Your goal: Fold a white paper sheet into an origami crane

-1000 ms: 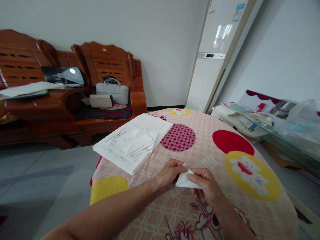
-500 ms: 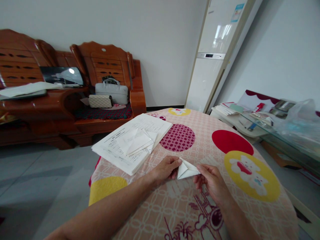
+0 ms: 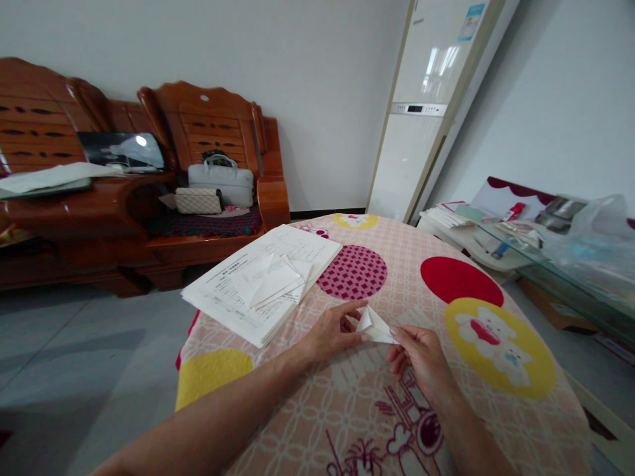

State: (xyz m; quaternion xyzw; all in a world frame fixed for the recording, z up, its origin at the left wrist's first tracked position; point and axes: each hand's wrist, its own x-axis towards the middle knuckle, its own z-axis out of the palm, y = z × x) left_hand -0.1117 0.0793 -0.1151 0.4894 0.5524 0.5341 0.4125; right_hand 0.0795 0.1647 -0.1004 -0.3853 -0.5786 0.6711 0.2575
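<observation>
A small piece of folded white paper (image 3: 376,326), roughly triangular with creased flaps, is held between my two hands above the patterned tablecloth (image 3: 317,410). My left hand (image 3: 335,330) has its thumb and index finger parted around the paper's left end, touching it at the upper and lower edges. My right hand (image 3: 418,352) pinches the right corner between thumb and fingers, with the other fingers curled beneath. Left of my hands lies a stack of printed sheets (image 3: 238,304), with other folded white papers (image 3: 272,281) on top.
A wooden chair (image 3: 208,125) with a grey bag (image 3: 223,184) stands beyond the table at left. A tall white cabinet-like unit (image 3: 407,158) is at the back. On the right, a glass-topped stand (image 3: 546,254) carries papers and a plastic bag (image 3: 598,231).
My left thumb and index finger have spread from a pinch to both edges of the paper. The folded paper has shifted slightly right and tilted. My right hand keeps its pinch.
</observation>
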